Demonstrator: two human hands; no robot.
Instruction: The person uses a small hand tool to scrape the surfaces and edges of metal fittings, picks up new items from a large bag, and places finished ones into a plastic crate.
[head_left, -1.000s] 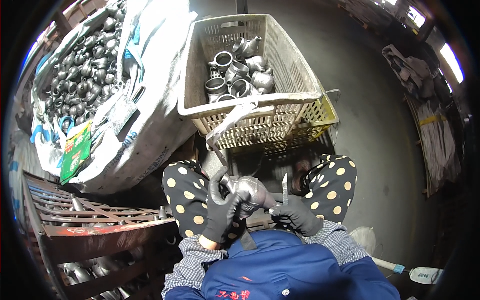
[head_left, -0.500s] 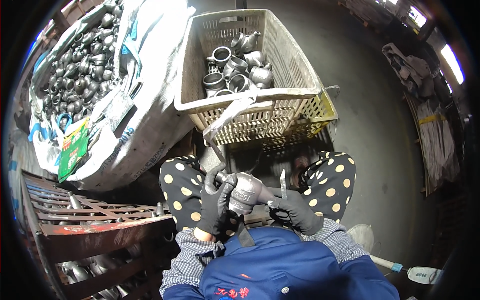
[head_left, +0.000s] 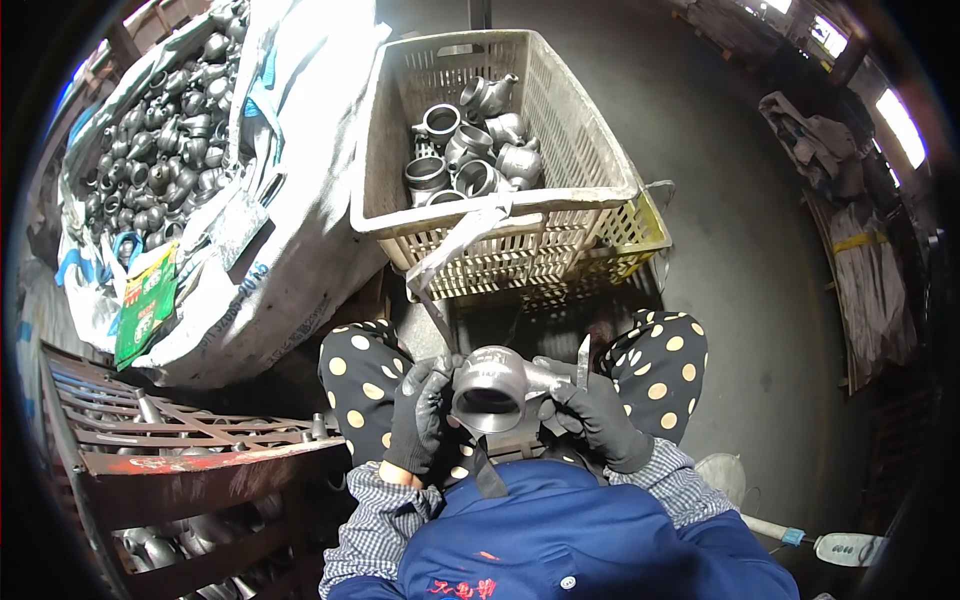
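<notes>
- The left hand [head_left: 422, 405], in a dark glove, has its fingers curled against the near-left end of a grey metal fitting [head_left: 490, 388].
- The right hand [head_left: 595, 415], also gloved, pinches the fitting's narrow neck; a thin blade [head_left: 583, 362] stands up out of its grip.
- The fitting sits between both hands, above the lap, its round opening facing the body.
- Dotted trousers [head_left: 362, 375] flank the hands.
- Beyond the hands, a pale slatted crate [head_left: 590, 125] holds more fittings [head_left: 470, 145].
- Ahead-left of the left hand, a white sack [head_left: 310, 200] brims with metal parts [head_left: 165, 150].
- Left of the left hand stands a rusty rack [head_left: 200, 485].
</notes>
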